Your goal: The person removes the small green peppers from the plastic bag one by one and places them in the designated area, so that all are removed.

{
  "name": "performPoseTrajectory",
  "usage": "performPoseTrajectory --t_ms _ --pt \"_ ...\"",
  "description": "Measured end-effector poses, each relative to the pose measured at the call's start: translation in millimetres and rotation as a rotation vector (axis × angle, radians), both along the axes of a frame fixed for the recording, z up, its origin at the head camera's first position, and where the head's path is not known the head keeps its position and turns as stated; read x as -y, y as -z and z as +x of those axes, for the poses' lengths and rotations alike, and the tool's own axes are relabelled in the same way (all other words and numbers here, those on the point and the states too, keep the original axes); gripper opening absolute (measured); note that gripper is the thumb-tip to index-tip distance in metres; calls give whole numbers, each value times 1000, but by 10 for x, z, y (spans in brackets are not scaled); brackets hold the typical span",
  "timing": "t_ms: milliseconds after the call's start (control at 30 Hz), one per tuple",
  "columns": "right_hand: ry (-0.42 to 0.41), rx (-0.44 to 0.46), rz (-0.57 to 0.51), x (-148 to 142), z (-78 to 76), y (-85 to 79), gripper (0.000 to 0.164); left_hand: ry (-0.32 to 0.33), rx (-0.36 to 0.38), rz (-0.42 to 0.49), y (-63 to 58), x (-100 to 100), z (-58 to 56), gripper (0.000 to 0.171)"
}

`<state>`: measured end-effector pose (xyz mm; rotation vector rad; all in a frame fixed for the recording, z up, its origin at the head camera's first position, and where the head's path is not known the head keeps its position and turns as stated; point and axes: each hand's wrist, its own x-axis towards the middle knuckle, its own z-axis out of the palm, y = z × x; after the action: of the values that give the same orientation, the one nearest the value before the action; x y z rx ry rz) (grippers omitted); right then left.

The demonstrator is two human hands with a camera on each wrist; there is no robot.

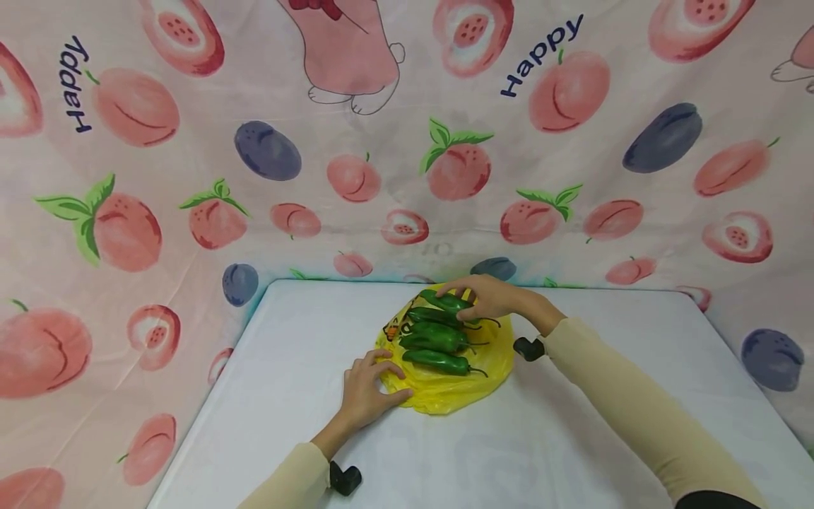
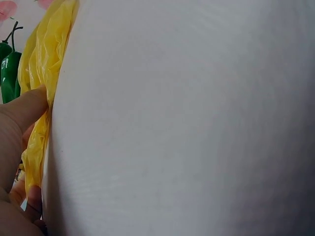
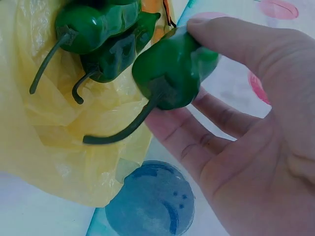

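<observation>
R hand pinches the far green pepper, thumb on one side & fingers on the other; its curved stem hangs free in the R wrist view. Can't tell if it's lifted off the bag. L hand is spread, thumb apart from fingers, tips touching the near-L edge of a crumpled yellow plastic bag.

On the bag, the other 3 peppers lie side by side, nearer the person than the pinched one, stems pointing R. Step in hand is prob. picking up or placing the far pepper; one moment doesn't show which. Either way, next move seems to call for a sure but gentle grip on glossy skin, w/ L hand steadying the thin bag so the others don't roll.

Beyond the hands: beige sleeves w/ a small black device at each wrist. Bag sits near the far edge of a white table; behind it, a pink cloth printed w/ peaches, plums, etc. & "Happy".
</observation>
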<state>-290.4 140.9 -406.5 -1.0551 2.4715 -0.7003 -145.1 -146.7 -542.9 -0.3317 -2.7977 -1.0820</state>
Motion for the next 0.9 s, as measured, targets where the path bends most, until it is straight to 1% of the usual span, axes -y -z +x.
performPoseTrajectory --t_ms 100,267,400,500,600,900 --pt "2 -6 -30 -13 24 -18 53 -5 1 -7 -2 -3 0 25" --pt "2 -20 -77 -41 59 -29 54 5 -15 -2 -9 -5 15 25" --pt "26 -26 -98 -73 74 -36 55 13 -24 1 -28 -1 12 24" --pt "43 -26 -114 -103 69 -12 55 14 -22 -1 -38 -3 0 24" --pt "42 -33 -127 -127 68 24 55 14 -16 -5 -46 -11 -6 24" --pt "46 -25 -144 -162 89 105 55 9 -15 -8 -34 -11 14 24"
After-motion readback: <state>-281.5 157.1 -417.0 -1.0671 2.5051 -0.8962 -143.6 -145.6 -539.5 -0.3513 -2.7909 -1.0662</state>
